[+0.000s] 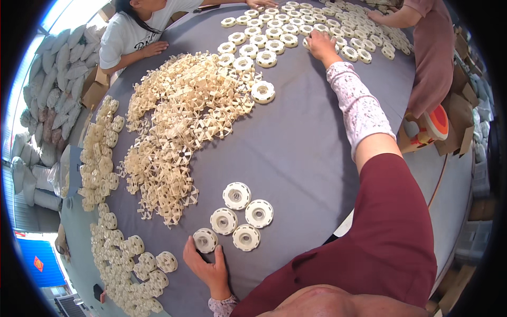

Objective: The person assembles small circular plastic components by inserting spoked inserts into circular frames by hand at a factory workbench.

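Observation:
My left hand point(208, 267) rests at the near edge of the table, its thumb and fingers around a round white plastic part point(205, 240) with a hollow centre. Close beside it, several like parts, such as one white disc point(246, 237), lie flat in a small cluster. My right arm stretches far across the table. At its end my right hand point(322, 47) curls down over a white plastic ring point(306, 44) with dark notches, among many similar rings; its fingertips are partly hidden. One more ring point(263, 92) lies apart from that group.
A big heap of small cream plastic pieces point(185, 116) covers the grey table's point(301, 137) left middle. Assembled round parts point(134, 274) line the left edge. One person point(127, 42) sits across at left, another point(435, 47) at right. Stacked sacks point(58, 79) and a bucket point(435, 124) stand beyond.

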Demonstrator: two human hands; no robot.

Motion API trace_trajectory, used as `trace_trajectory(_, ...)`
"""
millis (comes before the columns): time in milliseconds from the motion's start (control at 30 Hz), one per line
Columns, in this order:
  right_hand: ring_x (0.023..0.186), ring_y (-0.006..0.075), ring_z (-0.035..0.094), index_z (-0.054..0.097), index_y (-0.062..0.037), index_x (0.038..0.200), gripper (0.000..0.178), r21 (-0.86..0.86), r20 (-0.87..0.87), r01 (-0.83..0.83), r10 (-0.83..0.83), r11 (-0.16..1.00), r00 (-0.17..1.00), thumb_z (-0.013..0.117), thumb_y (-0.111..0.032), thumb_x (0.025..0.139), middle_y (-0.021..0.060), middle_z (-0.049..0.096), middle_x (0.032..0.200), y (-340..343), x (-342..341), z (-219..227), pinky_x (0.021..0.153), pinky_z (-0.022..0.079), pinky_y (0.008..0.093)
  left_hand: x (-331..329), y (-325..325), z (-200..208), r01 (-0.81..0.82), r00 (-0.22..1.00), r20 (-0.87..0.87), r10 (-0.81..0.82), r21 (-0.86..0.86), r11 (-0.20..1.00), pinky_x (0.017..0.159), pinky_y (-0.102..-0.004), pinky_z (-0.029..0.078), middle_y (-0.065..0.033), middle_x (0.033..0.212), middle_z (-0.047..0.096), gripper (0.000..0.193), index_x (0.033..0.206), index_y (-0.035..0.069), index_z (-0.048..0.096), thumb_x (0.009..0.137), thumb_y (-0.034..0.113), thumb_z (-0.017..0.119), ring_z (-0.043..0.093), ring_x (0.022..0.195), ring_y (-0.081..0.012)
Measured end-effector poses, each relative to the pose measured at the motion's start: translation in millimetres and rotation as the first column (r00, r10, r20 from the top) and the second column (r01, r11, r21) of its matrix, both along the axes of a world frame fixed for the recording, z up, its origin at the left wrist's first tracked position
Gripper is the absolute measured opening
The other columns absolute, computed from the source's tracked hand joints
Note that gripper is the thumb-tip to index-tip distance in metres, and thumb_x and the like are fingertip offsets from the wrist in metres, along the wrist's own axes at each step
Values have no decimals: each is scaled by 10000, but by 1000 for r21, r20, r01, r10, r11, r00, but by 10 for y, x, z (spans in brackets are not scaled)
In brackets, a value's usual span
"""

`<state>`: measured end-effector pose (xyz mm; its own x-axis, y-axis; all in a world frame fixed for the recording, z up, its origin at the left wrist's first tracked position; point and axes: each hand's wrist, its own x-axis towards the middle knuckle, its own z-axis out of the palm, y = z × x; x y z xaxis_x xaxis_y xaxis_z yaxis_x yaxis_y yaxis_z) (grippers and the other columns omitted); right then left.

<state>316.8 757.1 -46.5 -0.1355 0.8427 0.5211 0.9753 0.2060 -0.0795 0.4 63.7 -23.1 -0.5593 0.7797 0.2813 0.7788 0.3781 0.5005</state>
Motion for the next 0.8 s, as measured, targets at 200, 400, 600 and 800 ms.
trace_trajectory(200,1360,417,613,599,-144,1389,399,-244,-76,-76,59,967,995,488,-431,1135,166,701,1403,-494,-265,69,1152,332,749,35,-50,38,-44,999,29,44,-15,999,1175,-539,385,-259,1447,588,758,1526,-63,518,905,244,823,524,1354,-448)
trace_trajectory(400,1314,354,610,613,-78,1311,321,-42,-170,-572,558,819,812,573,-308,1092,148,696,1313,-2367,-270,-96,1179,335,643,1,-6,-16,-23,1000,-4,23,12,1000,1165,-534,393,-262,1451,590,741,1518,-60,530,907,239,823,534,1342,-451)
trace_trajectory(600,1471,354,524,611,-96,1240,262,-261,-223,-746,714,613,664,656,-274,1054,78,659,1449,-4024,-451,215,1245,262,698,-55,-14,-53,4,1000,-24,-2,62,998,1158,-527,406,-246,1413,622,733,1504,-45,546,892,232,839,553,1318,-451)
trace_trajectory(800,1544,372,419,675,-143,1217,225,-110,-316,-817,759,566,569,685,-279,1038,62,647,1474,-4221,-559,440,1285,189,643,-76,-52,-29,1,999,-33,2,80,997,1161,-499,418,-218,1433,632,697,1509,-18,566,922,253,825,561,1342,-411)
